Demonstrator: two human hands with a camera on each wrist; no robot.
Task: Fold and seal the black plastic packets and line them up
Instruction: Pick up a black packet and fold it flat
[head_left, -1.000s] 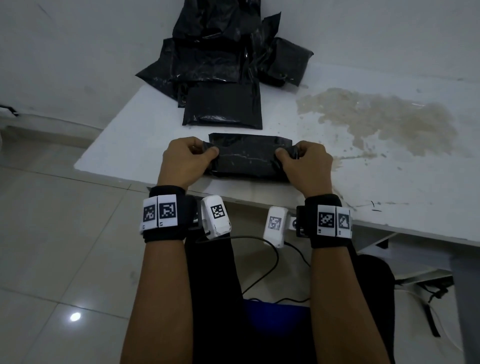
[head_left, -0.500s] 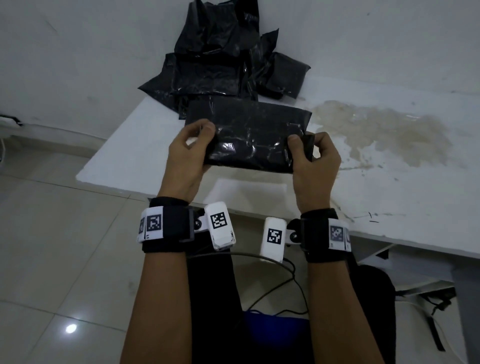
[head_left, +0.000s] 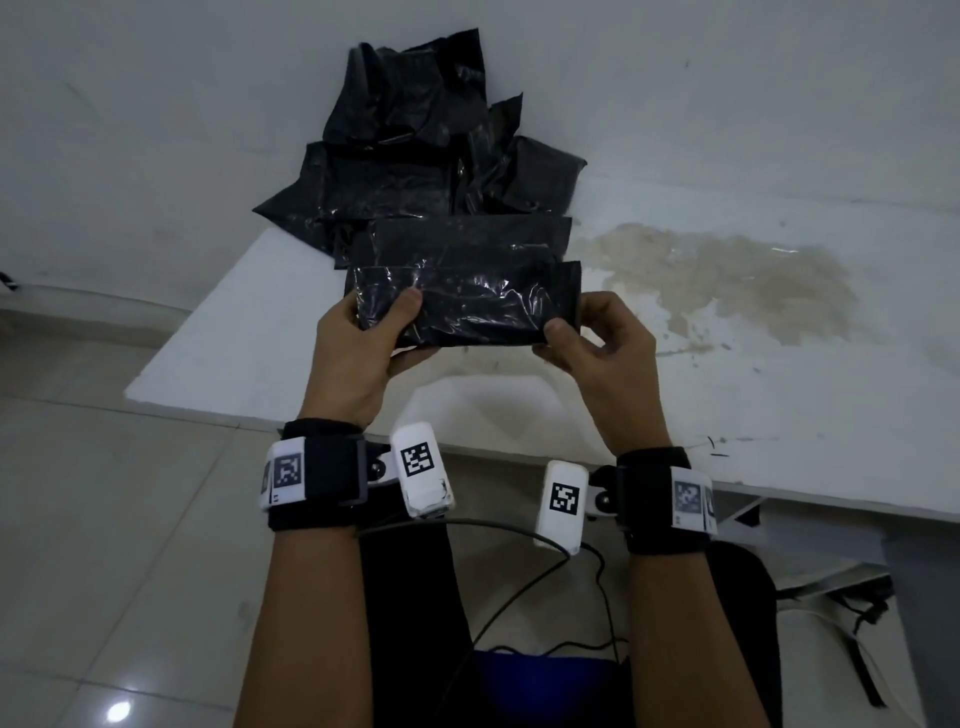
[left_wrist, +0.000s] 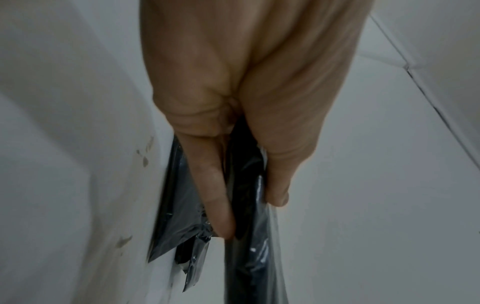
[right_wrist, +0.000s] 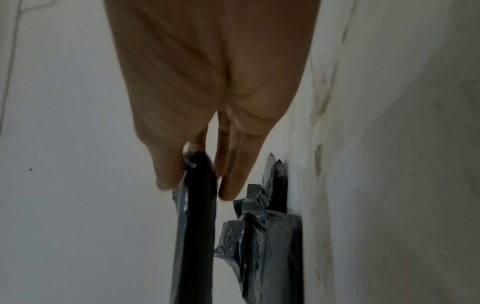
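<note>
I hold a folded black plastic packet (head_left: 467, 304) up above the white table (head_left: 727, 405), its long side level. My left hand (head_left: 363, 338) grips its left end, thumb on the near face. My right hand (head_left: 597, 338) pinches its right end between thumb and fingers. In the left wrist view the left hand (left_wrist: 233, 195) closes on the packet's edge (left_wrist: 249, 205). The right wrist view shows the right hand (right_wrist: 197, 179) pinching the packet (right_wrist: 197, 226). Behind it another folded packet (head_left: 462, 241) lies flat, in front of a heap of black packets (head_left: 410, 156) at the table's far left corner.
A brown stain (head_left: 727, 280) spreads over the table to the right. The table's near edge (head_left: 311, 421) runs just past my wrists, with tiled floor (head_left: 104, 519) to the left. A cable (head_left: 519, 587) hangs below, and the wall (head_left: 727, 78) stands behind the heap.
The packet lay on the table under both hands a second ago. Both hands have lifted it and carried it farther from me, towards the flat packet at the back.
</note>
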